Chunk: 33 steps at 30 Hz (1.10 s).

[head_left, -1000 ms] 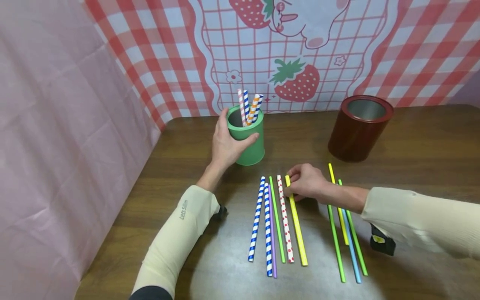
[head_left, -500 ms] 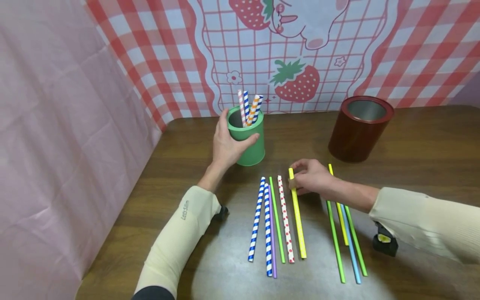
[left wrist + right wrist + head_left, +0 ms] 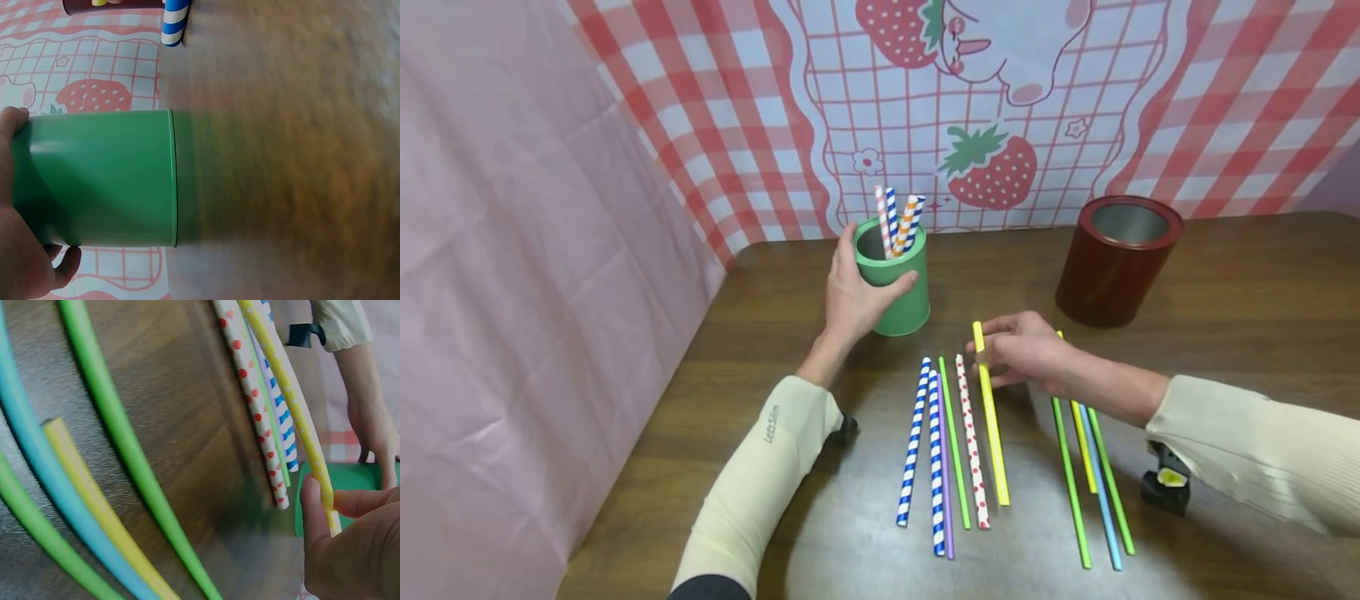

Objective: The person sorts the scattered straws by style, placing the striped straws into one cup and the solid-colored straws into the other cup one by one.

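My left hand [image 3: 859, 292] grips the green can [image 3: 908, 304], with the thumb on the near side and fingers round the left. In the can lean several striped paper straws [image 3: 904, 227], pink, blue and orange. My right hand [image 3: 1030, 352] pinches the upper part of a yellow paper straw [image 3: 992, 421] between thumb and fingers. Pale dots mark this straw [image 3: 284, 375] in the right wrist view, where it is raised off the table. Left of it lie a red-dotted straw [image 3: 972, 446], a thin green straw [image 3: 955, 446], a purple straw [image 3: 946, 483] and blue-striped straws [image 3: 913, 442].
A dark red can [image 3: 1108, 275] stands at the back right. Under and beyond my right forearm lie thin plastic straws, including a green straw [image 3: 1072, 492] and a blue straw [image 3: 1103, 500]. A checked strawberry-print cloth [image 3: 992, 167] hangs behind the wooden table [image 3: 700, 433].
My right hand has lifted the yellow straw from the table and moved it slightly away from me. The left hand keeps its hold on the green can.
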Available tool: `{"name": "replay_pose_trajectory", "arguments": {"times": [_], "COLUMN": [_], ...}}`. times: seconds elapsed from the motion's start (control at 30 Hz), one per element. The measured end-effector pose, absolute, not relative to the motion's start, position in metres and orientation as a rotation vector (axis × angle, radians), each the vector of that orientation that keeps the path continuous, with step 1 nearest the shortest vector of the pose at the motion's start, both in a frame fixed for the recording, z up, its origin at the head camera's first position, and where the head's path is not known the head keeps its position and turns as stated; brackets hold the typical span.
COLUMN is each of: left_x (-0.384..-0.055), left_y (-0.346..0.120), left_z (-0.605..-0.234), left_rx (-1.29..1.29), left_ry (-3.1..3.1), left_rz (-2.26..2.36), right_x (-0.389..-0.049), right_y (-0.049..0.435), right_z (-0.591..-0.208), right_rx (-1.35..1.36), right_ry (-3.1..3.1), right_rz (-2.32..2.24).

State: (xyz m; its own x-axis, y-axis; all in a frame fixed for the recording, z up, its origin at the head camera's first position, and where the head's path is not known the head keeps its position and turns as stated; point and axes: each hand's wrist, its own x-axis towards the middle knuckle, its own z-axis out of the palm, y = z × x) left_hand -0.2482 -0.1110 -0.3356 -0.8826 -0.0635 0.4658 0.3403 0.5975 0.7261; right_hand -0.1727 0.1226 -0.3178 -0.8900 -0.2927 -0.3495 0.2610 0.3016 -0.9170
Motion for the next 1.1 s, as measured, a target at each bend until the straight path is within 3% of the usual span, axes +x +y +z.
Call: {"name": "replay_pose_trajectory", "arguments": {"times": [1.1], "left_x": [-0.247], "left_y": [-0.111], "left_z": [-0.335], "left_rx": [-0.228], "left_ry": [-2.39], "left_rz": [-1.211], "right_x": [-0.181], "right_y": [0.113], "right_z": [-0.272], "right_rx": [-0.052], "right_ry": [2.085], "right_rz": [-1.814]}}
